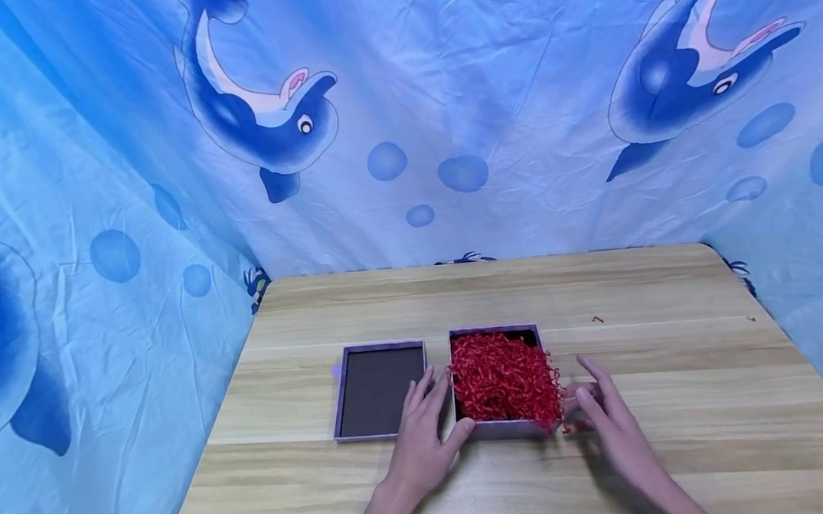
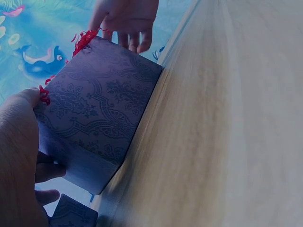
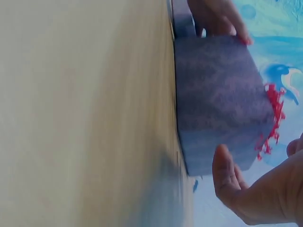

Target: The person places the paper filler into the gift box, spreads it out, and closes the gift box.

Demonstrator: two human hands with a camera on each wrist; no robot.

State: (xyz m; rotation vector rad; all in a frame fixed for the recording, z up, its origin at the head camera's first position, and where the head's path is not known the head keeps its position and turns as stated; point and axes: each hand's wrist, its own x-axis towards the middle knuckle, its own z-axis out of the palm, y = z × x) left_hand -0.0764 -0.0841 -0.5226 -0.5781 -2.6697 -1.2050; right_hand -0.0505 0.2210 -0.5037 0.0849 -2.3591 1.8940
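Note:
A purple patterned box (image 1: 505,431) sits on the table, heaped with red shredded paper (image 1: 502,376) that spills over its near right corner. Along the box's left side lies my left hand (image 1: 420,448), its thumb at the near rim and its fingers extended by the left wall. My right hand (image 1: 619,432) is just off the right side, fingers loosely spread, nothing held. Brocade-like pattern covers the box's near wall (image 2: 99,99) in the left wrist view. Left of the box rests a shallow lid (image 1: 376,393) with its dark inside up, partly behind my left fingers.
Everything stands on a light wood table (image 1: 304,315). A small red paper scrap (image 1: 597,319) lies beyond the box to the right. Behind and at both sides hangs a blue cloth (image 1: 404,96) printed with dolphins and bubbles.

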